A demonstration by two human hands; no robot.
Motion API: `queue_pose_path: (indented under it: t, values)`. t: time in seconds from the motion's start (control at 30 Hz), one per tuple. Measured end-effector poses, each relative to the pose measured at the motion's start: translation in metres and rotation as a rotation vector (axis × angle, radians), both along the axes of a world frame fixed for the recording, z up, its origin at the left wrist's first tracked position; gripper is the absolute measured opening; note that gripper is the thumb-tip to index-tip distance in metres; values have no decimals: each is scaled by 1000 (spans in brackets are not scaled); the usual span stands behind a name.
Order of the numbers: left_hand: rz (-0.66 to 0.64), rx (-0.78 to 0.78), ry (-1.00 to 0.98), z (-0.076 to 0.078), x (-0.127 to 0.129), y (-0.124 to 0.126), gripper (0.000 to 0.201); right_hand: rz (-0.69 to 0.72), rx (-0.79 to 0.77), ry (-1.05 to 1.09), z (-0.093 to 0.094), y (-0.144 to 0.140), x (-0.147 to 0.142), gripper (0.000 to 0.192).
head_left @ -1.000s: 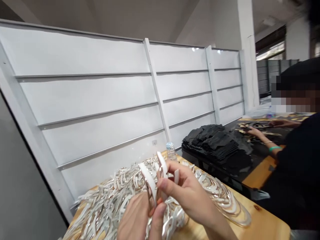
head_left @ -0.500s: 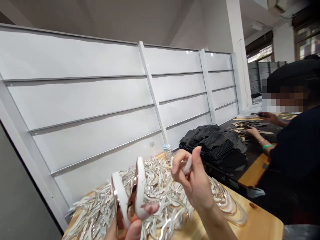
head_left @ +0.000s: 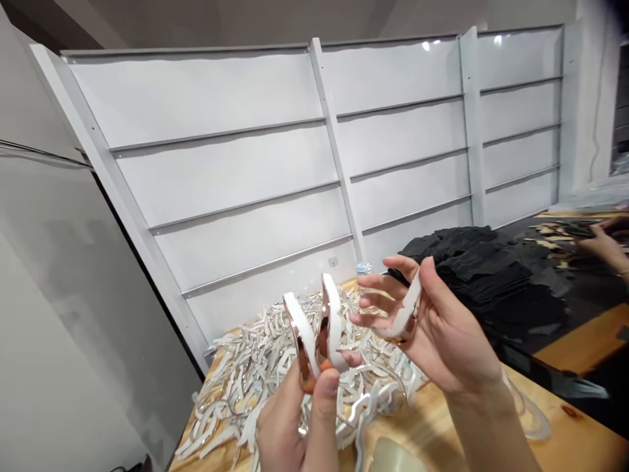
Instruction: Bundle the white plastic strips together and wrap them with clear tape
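In my left hand [head_left: 307, 419], pinched upright between thumb and fingers, are curved strips [head_left: 335, 321] with shiny rose-gold faces and thick white backing. They look like two, or one folded pair; I cannot tell whether they join at the bottom. My right hand [head_left: 449, 337], just to the right, has its fingers spread but keeps a similar curved strip [head_left: 409, 308] against the thumb and palm. Below both hands a heap of white and metallic curved strips [head_left: 236, 387] covers much of the wooden table [head_left: 584, 419].
A white panel wall [head_left: 246, 170] with ledges rises behind the table. A blue-capped bottle [head_left: 364, 267] stands at the back. To the right, stacked black sheets [head_left: 457, 269] lie on a dark table, where a co-worker's hand [head_left: 607, 246] is at work. A pale, blurred object [head_left: 396, 455] lies at the front.
The view has swung right-to-left, leaving most of the co-worker out of frame. My right hand has opened its fingers from a tight curl, showing more of its strip. My left hand still holds its strips.
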State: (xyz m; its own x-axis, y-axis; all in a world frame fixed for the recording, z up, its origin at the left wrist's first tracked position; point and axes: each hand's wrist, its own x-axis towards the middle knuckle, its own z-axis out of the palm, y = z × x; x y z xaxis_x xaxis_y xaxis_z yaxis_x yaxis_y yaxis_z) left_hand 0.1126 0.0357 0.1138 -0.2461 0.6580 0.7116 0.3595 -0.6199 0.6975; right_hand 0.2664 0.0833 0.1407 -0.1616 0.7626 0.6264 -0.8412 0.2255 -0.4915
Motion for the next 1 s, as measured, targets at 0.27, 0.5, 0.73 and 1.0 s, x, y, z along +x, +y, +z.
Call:
queue_pose_path:
  t: [0.27, 0.5, 0.73, 1.0]
  values:
    - [-218, -83, 19, 10, 5, 5, 21, 16, -148, -87, 2, -1, -12, 39]
    - [-551, -437, -287, 10, 16, 6, 29, -310, -149, 284, -4, -1, -20, 32]
    - [-736, -470, -539, 13, 20, 8, 32, -395, 134, 57, -8, -11, -17, 29]
    - [-1046, -577, -577, 15, 15, 4, 43, -582, 422, -171, -13, -26, -7, 42]
